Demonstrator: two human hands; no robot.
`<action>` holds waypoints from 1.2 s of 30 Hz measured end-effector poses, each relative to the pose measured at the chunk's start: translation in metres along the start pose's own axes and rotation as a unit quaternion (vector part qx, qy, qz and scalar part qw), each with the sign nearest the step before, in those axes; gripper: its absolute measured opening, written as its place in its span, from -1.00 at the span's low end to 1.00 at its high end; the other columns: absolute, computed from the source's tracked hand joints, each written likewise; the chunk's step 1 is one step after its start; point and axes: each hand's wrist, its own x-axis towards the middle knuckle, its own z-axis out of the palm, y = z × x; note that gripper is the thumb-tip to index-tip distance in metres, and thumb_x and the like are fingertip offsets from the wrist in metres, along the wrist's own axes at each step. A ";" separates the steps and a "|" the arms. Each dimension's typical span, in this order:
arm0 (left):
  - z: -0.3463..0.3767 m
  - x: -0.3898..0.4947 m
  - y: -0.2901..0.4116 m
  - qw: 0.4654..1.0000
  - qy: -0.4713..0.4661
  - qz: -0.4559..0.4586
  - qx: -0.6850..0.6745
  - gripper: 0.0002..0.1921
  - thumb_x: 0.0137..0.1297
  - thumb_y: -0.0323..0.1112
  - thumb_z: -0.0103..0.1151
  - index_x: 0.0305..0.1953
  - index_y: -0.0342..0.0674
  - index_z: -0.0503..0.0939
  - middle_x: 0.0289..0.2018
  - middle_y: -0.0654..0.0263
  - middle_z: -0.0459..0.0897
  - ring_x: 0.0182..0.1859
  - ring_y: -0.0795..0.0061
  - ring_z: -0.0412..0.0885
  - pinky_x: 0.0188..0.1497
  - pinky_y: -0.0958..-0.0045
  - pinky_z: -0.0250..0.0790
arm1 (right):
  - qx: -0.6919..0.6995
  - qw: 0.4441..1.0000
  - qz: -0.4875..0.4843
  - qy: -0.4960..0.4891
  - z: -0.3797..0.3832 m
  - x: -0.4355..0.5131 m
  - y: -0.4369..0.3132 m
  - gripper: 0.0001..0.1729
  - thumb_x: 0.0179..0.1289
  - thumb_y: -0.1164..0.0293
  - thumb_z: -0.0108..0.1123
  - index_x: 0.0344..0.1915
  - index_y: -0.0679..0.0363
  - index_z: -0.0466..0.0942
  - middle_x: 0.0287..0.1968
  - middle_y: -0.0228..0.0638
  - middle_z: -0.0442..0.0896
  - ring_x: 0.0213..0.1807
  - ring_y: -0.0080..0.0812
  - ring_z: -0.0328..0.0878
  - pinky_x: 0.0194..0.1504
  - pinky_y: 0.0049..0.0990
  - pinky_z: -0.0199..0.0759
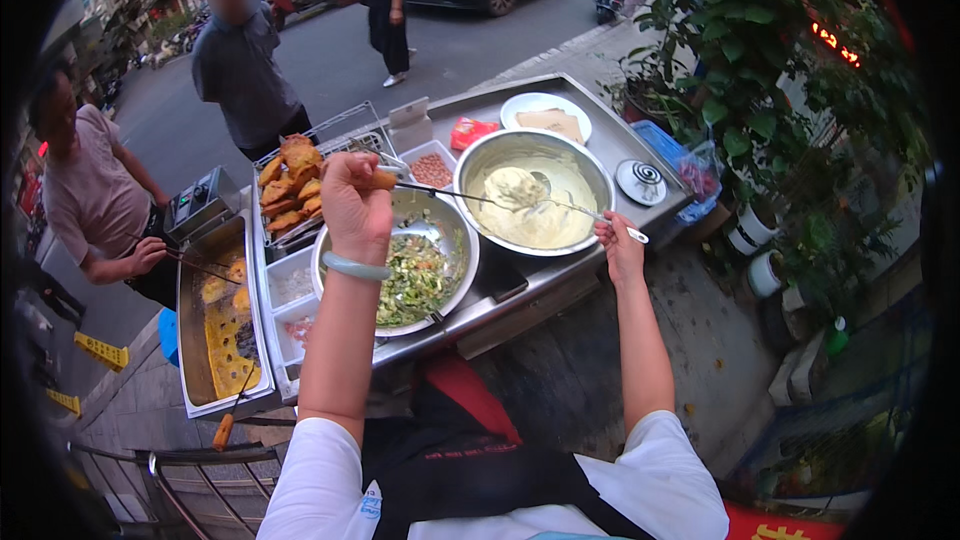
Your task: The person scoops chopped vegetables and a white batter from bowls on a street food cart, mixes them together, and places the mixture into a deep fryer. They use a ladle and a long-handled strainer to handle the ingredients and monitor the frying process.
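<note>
My left hand (361, 199) grips the wooden handle of a long metal tool, whose thin shaft (450, 195) reaches into a steel bowl of pale batter (577, 240). A battered mass (514, 187) sits at the far end of that shaft, over the batter. The white-ended handle of a metal spoon (634, 235) is in my right hand (622, 246), and the spoon's other end meets the batter. Below my left hand stands a steel bowl of chopped vegetables (420, 281), partly hidden by my forearm.
A person (112, 187) at the left holds chopsticks (196, 264) over a fryer of oil (225, 337). Fried pieces (289, 191) fill a wire rack. Beyond the bowls are a tray of peanuts (431, 169), a red packet (472, 133) and a white plate (525, 101). A wood-handled tool (223, 431) overhangs the fryer's near edge.
</note>
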 end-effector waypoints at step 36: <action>-0.020 -0.039 0.015 1.000 0.009 0.020 0.008 -0.88 0.01 -0.60 0.16 -0.58 -0.31 0.45 -0.59 0.26 0.45 -0.43 0.49 0.41 0.05 0.40 0.35 | -0.039 0.990 -0.027 0.131 0.023 0.008 -0.052 -0.78 0.24 0.51 0.11 -0.24 0.52 0.53 -0.36 -0.02 0.69 -0.43 -0.34 0.67 -0.37 -0.54 0.58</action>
